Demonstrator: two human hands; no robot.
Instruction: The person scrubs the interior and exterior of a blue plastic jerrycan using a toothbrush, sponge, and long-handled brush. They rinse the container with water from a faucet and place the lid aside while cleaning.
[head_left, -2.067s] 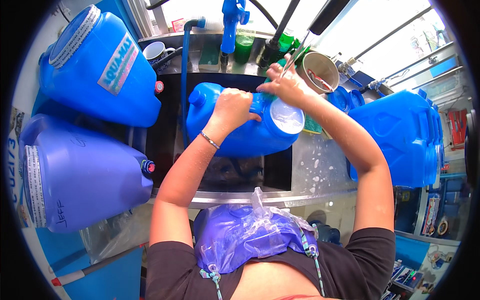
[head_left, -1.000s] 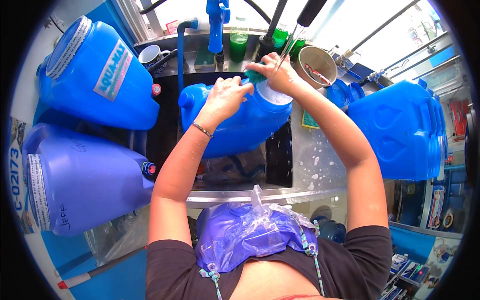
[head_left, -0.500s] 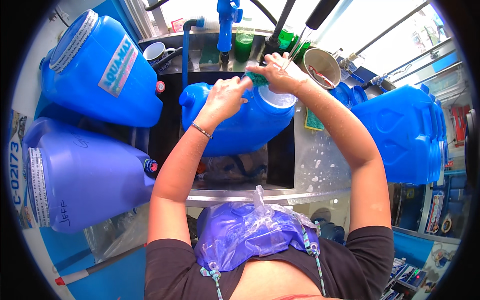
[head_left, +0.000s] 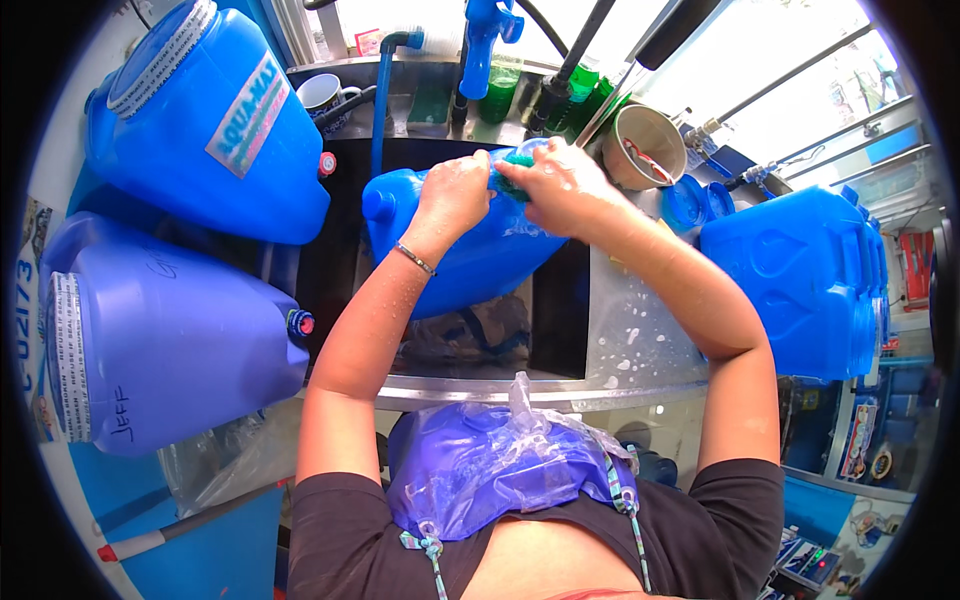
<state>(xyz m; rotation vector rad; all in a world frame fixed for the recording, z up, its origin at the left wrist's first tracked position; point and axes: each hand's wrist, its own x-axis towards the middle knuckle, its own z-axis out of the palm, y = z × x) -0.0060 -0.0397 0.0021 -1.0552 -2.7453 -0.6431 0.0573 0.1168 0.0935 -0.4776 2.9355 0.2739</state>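
Note:
A blue plastic water jug [head_left: 470, 255] lies on its side over the dark sink, its small spout pointing left. My left hand [head_left: 455, 195] is closed on the jug's upper edge; the part under its fingers is hidden. In my right hand [head_left: 565, 190] is a green scrubbing pad [head_left: 515, 175], pressed against the jug near its wide mouth. That hand and forearm hide most of the mouth. Wet suds show on the jug's wall below the pad and on my right hand.
On the left stand a blue jug [head_left: 215, 140] and a purple-blue jug [head_left: 190, 330]. More blue jugs [head_left: 790, 280] are at the right. Behind the sink [head_left: 560, 310] are a mug [head_left: 320, 95], a blue tap [head_left: 485, 50], green bottles [head_left: 500, 90] and a beige bucket [head_left: 645, 145].
My right hand and the pad have moved slightly down over the jug's side. The jug has turned, its white mouth now mostly out of sight. My left hand keeps its hold.

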